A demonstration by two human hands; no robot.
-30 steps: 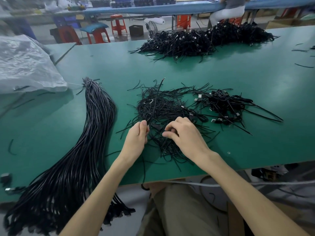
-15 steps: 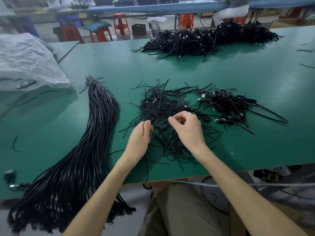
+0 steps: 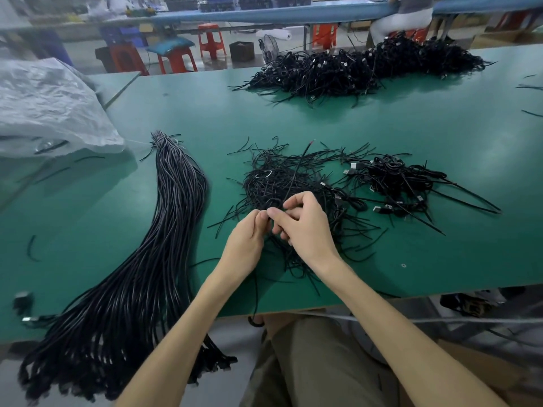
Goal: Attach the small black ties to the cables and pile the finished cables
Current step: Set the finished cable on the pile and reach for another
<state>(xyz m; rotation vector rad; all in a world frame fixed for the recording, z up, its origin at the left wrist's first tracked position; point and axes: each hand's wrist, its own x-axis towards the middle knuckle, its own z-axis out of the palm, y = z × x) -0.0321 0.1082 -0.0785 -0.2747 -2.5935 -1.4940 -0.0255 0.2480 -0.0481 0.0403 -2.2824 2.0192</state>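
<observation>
Two hands, left hand (image 3: 245,242) and right hand (image 3: 305,227) fingers pinching tie (image 3: 289,183), three cable piles (image 3: 393,183)

green worktable (image 3: 411,133) | crumpled clear plastic sheet (image 3: 50,107) at 10 o'clock | orange stools (image 3: 176,58) and small fan (image 3: 269,48) at 12 o'clock | seated person (image 3: 402,17) at 1 o'clock | blue bench (image 3: 293,13) behind

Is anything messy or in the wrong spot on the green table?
Mostly tidy piles, but a few stray black ties lie alone on the green table, away from the loose tie heap. More strays sit at the far right edge.
</observation>
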